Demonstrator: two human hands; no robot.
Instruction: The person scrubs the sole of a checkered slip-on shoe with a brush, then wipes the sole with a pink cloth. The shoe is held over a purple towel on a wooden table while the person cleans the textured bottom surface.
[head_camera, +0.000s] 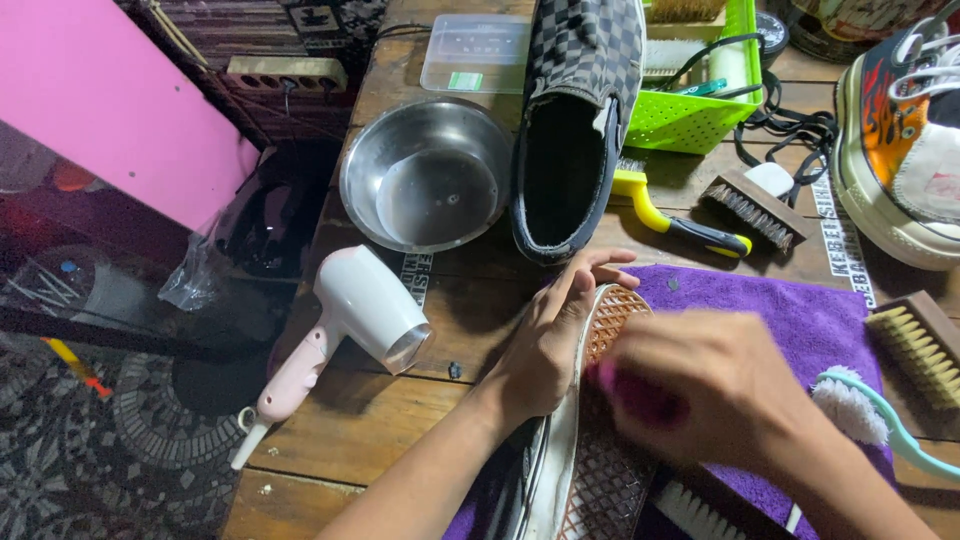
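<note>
A slip-on shoe (585, 470) lies sole-up on a purple towel (800, 320), showing its brown waffle-pattern sole and white edge. My left hand (550, 340) grips the toe end of this shoe along its rim. My right hand (710, 385), blurred by motion, presses a small pink object (640, 395) against the sole. A second, checkered slip-on shoe (578, 120) stands upright beyond them on the wooden table (370, 420).
A steel bowl (427, 172) with water and a white-pink hair dryer (345, 330) sit left. A yellow-handled brush (680, 215), wooden brushes (755, 207) (920, 345), a teal brush (870, 415), a green basket (700, 110), a flame-patterned sneaker (900, 140) and a clear plastic container (473, 52) surround the towel.
</note>
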